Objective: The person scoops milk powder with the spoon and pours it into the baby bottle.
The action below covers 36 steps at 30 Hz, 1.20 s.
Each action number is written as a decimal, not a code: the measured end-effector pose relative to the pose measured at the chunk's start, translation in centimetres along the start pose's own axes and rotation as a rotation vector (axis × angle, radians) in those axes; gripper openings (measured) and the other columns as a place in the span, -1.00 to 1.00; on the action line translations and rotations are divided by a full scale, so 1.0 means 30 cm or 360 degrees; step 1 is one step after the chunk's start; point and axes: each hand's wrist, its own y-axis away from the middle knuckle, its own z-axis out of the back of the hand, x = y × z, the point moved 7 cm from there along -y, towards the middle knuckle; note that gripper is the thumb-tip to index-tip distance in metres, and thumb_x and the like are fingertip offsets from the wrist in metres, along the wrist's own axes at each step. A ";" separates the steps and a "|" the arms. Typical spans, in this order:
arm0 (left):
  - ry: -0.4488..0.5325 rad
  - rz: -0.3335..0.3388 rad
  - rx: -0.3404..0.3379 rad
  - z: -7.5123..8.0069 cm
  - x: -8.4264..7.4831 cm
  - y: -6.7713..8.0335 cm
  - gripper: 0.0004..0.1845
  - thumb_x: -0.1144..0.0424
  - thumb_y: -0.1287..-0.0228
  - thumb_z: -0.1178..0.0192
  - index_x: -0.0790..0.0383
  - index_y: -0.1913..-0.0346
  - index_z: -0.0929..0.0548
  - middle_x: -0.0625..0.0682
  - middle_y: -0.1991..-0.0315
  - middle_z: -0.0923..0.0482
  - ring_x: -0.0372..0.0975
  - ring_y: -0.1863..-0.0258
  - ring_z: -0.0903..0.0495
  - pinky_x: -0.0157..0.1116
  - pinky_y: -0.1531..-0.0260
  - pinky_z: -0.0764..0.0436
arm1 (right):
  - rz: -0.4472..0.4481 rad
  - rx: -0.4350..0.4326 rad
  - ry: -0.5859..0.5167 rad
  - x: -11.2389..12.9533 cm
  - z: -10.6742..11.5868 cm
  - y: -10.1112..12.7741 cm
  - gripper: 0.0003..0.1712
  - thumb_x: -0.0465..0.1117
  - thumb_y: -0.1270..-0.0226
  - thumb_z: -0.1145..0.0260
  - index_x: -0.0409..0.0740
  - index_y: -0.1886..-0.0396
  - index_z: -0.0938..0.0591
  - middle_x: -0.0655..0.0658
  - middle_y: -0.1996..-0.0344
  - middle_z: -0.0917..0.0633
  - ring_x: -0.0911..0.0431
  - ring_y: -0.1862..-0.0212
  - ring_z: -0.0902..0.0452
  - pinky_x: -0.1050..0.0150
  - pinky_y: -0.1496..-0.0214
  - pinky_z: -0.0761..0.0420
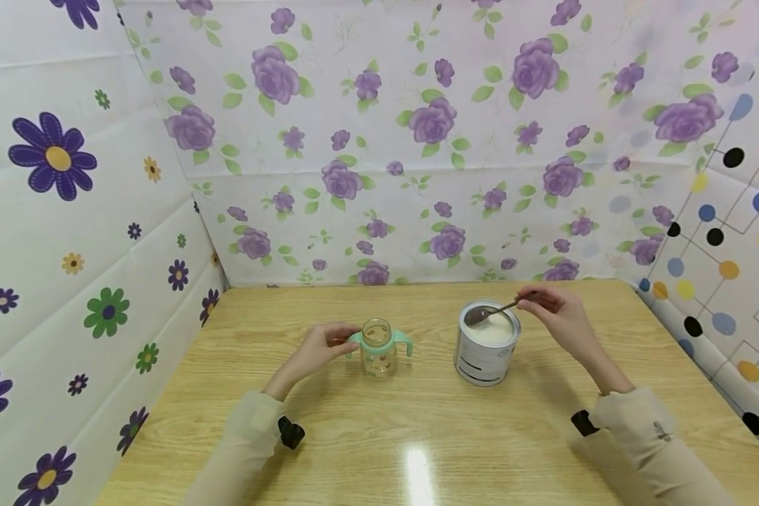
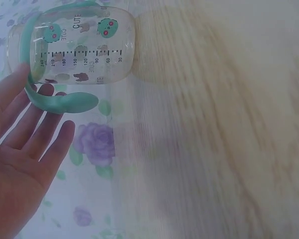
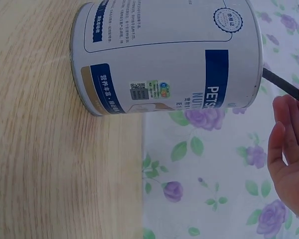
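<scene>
Only the head view shows the spoon point(image 1: 488, 312) over the tin point(image 1: 485, 346); right hand point(image 1: 559, 314) pinches its handle, left hand point(image 1: 319, 349) fingers point(image 2: 37, 124) spread against the bottle point(image 1: 378, 347) handle.

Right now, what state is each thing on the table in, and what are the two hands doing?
Baby bottle: upright, no lid, looks empty.
Tin: upright, open, white powder nearly to the rim.
Spoon: bowl over the powder, handle pinched.
Left hand: fingers straight, touching the bottle's green handle.
Right hand: pinches the spoon handle.
</scene>
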 end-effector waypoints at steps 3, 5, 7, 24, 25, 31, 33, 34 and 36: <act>0.0005 0.0016 -0.0005 -0.001 0.002 0.000 -0.57 0.10 -0.28 -0.28 0.13 -0.18 -0.60 0.10 -0.08 -0.64 -0.09 -0.03 -0.64 -0.22 -0.03 -0.66 | 0.0001 -0.0027 -0.0055 -0.035 0.006 -0.003 -0.80 -0.46 -0.29 -0.28 -0.39 0.10 -0.63 0.09 0.26 -0.74 0.34 0.22 -0.67 0.51 0.14 -0.65; 0.0009 0.0031 -0.0007 -0.001 0.004 0.000 -0.57 0.10 -0.27 -0.28 0.12 -0.18 -0.60 0.09 -0.07 -0.65 -0.10 -0.02 -0.65 -0.27 0.02 -0.67 | 0.0002 -0.0047 -0.0077 -0.050 0.010 -0.004 -0.80 -0.45 -0.29 -0.28 -0.42 0.10 -0.62 0.12 0.27 -0.73 0.35 0.23 -0.67 0.52 0.14 -0.65; 0.0015 0.0045 -0.0009 -0.002 0.005 0.000 -0.57 0.11 -0.26 -0.29 0.11 -0.18 -0.61 0.09 -0.06 -0.66 -0.10 0.00 -0.65 -0.31 0.08 -0.68 | -0.0005 -0.0066 -0.0092 -0.055 0.013 -0.004 -0.80 -0.45 -0.29 -0.28 -0.44 0.10 -0.62 0.15 0.27 -0.73 0.35 0.24 -0.67 0.49 0.14 -0.66; -0.0026 -0.0020 -0.0048 0.000 -0.044 0.001 -0.64 0.31 -0.28 -0.26 0.32 -0.12 -0.61 0.24 -0.02 -0.65 0.00 0.02 -0.67 -0.32 0.09 -0.69 | 0.0042 -0.0071 -0.0087 0.065 -0.022 -0.002 -0.80 -0.46 -0.43 -0.11 -0.57 0.15 -0.59 0.21 0.40 -0.66 0.31 0.40 -0.54 0.51 0.39 -0.53; -0.0038 -0.0027 -0.0053 0.001 -0.060 0.005 -0.65 0.33 -0.28 -0.26 0.34 -0.11 -0.62 0.24 -0.01 -0.65 0.00 0.03 -0.67 -0.32 0.10 -0.69 | 0.0053 -0.0070 -0.0096 0.067 -0.026 -0.003 -0.80 -0.46 -0.43 -0.09 -0.58 0.16 -0.59 0.19 0.42 -0.65 0.29 0.42 -0.51 0.49 0.42 -0.52; -0.0051 -0.0032 -0.0027 0.008 -0.133 0.027 -0.66 0.38 -0.29 -0.24 0.41 -0.11 -0.61 0.27 0.00 -0.65 0.04 0.05 -0.67 -0.34 0.12 -0.70 | 0.0055 -0.0077 -0.0096 0.059 -0.041 -0.004 -0.76 -0.42 -0.49 -0.04 -0.51 0.25 -0.61 -0.11 0.56 -0.59 0.20 0.54 -0.42 0.39 0.58 -0.42; -0.0042 -0.0029 -0.0011 0.008 -0.141 0.031 -0.65 0.39 -0.30 -0.23 0.42 -0.12 -0.60 0.29 -0.01 -0.64 0.05 0.04 -0.67 -0.34 0.12 -0.69 | 0.0043 -0.0077 -0.0100 0.040 -0.043 -0.006 -0.74 -0.41 -0.50 -0.02 -0.49 0.27 -0.61 -0.19 0.57 -0.57 0.17 0.55 -0.41 0.38 0.61 -0.41; -0.0040 -0.0033 -0.0006 0.008 -0.144 0.032 -0.65 0.39 -0.30 -0.23 0.43 -0.12 -0.59 0.29 -0.02 -0.64 0.06 0.03 -0.66 -0.34 0.11 -0.69 | 0.0024 -0.0081 -0.0111 0.025 -0.044 -0.007 -0.73 -0.40 -0.50 -0.02 -0.48 0.27 -0.61 -0.17 0.57 -0.58 0.16 0.56 -0.41 0.37 0.62 -0.41; -0.0030 -0.0030 0.0000 0.008 -0.146 0.035 -0.64 0.38 -0.30 -0.23 0.42 -0.13 -0.59 0.29 -0.03 -0.63 0.07 0.02 -0.66 -0.33 0.09 -0.69 | -0.0004 -0.0086 -0.0123 -0.008 -0.045 -0.008 -0.72 -0.37 -0.52 -0.02 -0.46 0.27 -0.61 -0.13 0.59 -0.58 0.15 0.58 -0.40 0.36 0.64 -0.40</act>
